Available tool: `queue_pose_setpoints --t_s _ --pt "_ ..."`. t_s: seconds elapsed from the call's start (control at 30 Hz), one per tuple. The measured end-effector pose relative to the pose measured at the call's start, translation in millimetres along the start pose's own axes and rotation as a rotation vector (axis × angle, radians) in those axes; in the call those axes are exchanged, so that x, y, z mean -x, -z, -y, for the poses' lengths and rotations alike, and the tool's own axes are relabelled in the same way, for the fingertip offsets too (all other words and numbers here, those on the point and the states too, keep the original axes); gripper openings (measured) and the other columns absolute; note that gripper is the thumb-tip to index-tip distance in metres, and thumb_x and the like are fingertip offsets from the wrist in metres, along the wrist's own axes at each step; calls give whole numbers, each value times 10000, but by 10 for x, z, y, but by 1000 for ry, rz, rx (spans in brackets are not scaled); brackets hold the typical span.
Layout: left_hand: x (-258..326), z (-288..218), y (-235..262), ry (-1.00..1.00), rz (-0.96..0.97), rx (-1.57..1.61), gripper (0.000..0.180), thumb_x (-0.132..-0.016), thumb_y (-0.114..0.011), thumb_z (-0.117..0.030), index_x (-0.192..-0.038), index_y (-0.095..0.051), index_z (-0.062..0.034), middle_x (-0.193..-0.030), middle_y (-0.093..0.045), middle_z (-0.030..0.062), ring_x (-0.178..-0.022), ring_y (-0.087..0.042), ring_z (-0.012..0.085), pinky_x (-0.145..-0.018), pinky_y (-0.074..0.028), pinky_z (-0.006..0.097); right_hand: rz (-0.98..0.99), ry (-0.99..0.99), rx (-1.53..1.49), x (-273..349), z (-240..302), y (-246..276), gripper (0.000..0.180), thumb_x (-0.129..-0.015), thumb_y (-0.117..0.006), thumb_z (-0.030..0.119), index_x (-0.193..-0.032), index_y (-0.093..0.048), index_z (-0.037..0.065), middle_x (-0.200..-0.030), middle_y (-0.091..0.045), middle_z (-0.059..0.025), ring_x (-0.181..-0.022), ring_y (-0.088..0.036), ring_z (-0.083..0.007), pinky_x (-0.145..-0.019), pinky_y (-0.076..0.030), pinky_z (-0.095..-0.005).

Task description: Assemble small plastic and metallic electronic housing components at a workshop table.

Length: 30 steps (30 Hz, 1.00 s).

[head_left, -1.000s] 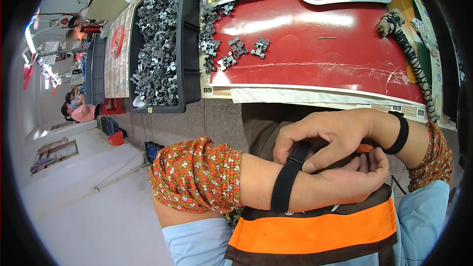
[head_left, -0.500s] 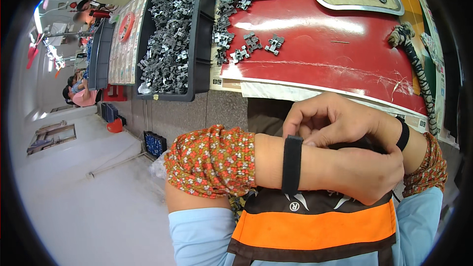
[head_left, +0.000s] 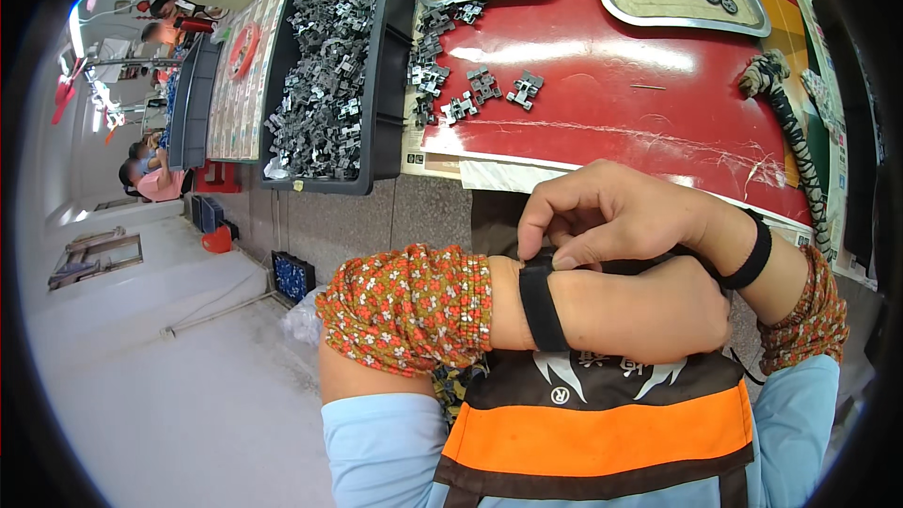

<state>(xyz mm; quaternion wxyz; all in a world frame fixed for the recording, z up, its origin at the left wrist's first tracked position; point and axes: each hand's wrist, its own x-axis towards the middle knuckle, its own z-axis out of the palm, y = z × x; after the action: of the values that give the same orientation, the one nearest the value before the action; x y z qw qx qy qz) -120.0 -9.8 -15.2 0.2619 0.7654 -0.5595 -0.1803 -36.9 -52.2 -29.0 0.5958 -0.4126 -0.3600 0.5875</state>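
Observation:
My left forearm lies across my chest with a black strap (head_left: 539,312) wrapped around its wrist, just past a floral sleeve cover (head_left: 406,308). My right hand (head_left: 602,216) pinches the top of that strap between thumb and fingertips. It wears a similar black band (head_left: 753,254) on its own wrist. My left hand (head_left: 673,310) is curled into a loose fist under the right hand, holding nothing I can see. Both hands hover over my orange and brown apron (head_left: 602,433).
Ahead is a bench with a red mat (head_left: 658,113) and loose grey metal parts (head_left: 480,89). A black bin (head_left: 381,113) full of such parts stands left, two metal trays (head_left: 658,14) at the back, a striped cord (head_left: 800,150) right. Other people (head_left: 150,174) work far left.
The strap, slack and slanted across my left forearm a second ago, now sits snug around the wrist. My right hand has shifted to pinch it at the top. The view has tilted.

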Motion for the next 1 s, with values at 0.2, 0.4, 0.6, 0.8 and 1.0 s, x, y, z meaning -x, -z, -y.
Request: queue_pose_setpoints --t_s 0.2,0.4,0.6,0.8,1.0 --pt "-48 -94 -261 112 -192 -144 181 -856 -625 -150 -931 -752 -45 -1011 -758 112 -944 -731 313 -816 -546 412 66 -28 -40 -52 -116 18 292 -870 -734 -32 -1149 -655 6 -1033 -664 -15 -903 -619 -67 -768 -518 -232" --pt "120 -261 -740 345 152 -1230 295 -921 -581 -166 -1111 -733 2 -1085 -717 147 -1070 -675 330 -979 -531 503 173 -228 105 27 45 35 391 -924 -723 17 -1302 -627 6 -1216 -681 -66 -1055 -631 -121 -887 -537 -289" --pt "95 -366 -696 -66 464 -1424 267 -918 -602 -114 -1130 -711 6 -1210 -674 149 -1126 -658 327 -1041 -524 514 165 -257 256 115 29 -27 231 -1020 -625 123 -1179 -685 -33 -1029 -736 -125 -970 -683 -179 -883 -544 -338" --pt "257 -378 -413 -205 540 -1615 415 -988 -464 -100 -1383 -588 -127 -1318 -579 134 -1311 -570 235 -1132 -495 379 82 -153 383 217 -2 -191 252 -964 -624 160 -1096 -707 -38 -971 -736 -185 -916 -702 -324 -843 -549 -399" --pt "552 -308 -1012 85 426 -1797 493 -998 -381 -70 -1461 -526 -155 -1329 -584 127 -1314 -574 193 -1173 -460 319 -21 -91 457 281 46 -309 219 -930 -615 118 -1046 -705 -45 -926 -717 -226 -899 -705 -385 -819 -551 -435"
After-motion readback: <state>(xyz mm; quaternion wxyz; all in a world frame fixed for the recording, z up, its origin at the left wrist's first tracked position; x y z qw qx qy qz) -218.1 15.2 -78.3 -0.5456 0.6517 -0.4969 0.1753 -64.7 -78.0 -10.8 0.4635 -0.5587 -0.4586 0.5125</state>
